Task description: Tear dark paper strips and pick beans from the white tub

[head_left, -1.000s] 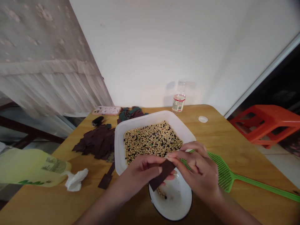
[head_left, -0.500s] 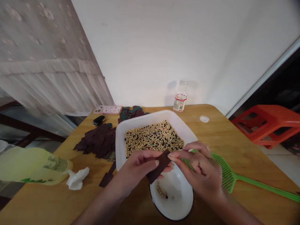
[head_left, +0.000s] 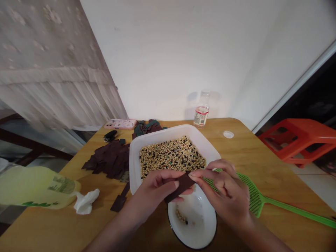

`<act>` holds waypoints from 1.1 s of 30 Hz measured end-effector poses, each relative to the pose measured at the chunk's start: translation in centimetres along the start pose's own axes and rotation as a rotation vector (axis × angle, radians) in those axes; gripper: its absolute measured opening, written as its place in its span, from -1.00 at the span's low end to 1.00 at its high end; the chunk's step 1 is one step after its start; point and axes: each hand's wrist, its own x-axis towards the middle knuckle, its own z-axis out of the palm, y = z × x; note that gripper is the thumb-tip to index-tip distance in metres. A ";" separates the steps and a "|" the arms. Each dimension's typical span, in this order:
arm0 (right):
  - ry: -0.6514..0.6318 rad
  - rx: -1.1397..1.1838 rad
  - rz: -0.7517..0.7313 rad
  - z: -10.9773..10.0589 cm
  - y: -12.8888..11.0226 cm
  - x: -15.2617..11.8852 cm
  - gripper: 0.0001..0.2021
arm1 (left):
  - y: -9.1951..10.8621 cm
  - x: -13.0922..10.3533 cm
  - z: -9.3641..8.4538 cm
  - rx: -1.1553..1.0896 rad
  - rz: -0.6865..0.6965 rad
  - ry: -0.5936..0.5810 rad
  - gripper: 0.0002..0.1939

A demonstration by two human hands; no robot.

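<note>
My left hand [head_left: 154, 190] grips a dark brown strip [head_left: 178, 190] between thumb and fingers. The thumb and forefinger of my right hand [head_left: 225, 190] pinch the strip's upper right end. Both hands are over the near edge of a white tub [head_left: 135, 154] that holds many beige and black beads [head_left: 170, 154]. Below the strip is a white dark-rimmed bowl [head_left: 199, 231], with a short row of beige beads and a black one [head_left: 181, 217] inside. A pile of brown strips [head_left: 110, 159] lies left of the tub.
Behind the tub lie green and brown scraps [head_left: 148, 127] and a phone [head_left: 120, 124]. A green fly swatter [head_left: 252, 194] is at the right, a bottle [head_left: 201, 112] and white lid [head_left: 228, 134] at the back. A yellow-green bag [head_left: 34, 185] and crumpled tissue [head_left: 86, 201] are at the left.
The brown strip has tilted a little in my fingers and looks narrower. Both hands are in nearly the same place and still hold it.
</note>
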 end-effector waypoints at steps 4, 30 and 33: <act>-0.003 -0.007 0.006 0.0 0.1 -0.1 -0.81 | 0.0 0.0 0.0 0.016 -0.019 0.009 -0.83; 0.017 0.035 -0.005 0.0 -0.4 0.2 -0.74 | 0.1 0.1 0.0 -0.001 0.069 0.031 -0.83; 0.020 0.031 0.002 0.0 -0.3 0.2 -0.79 | 0.2 0.0 0.0 0.027 0.039 -0.028 -0.84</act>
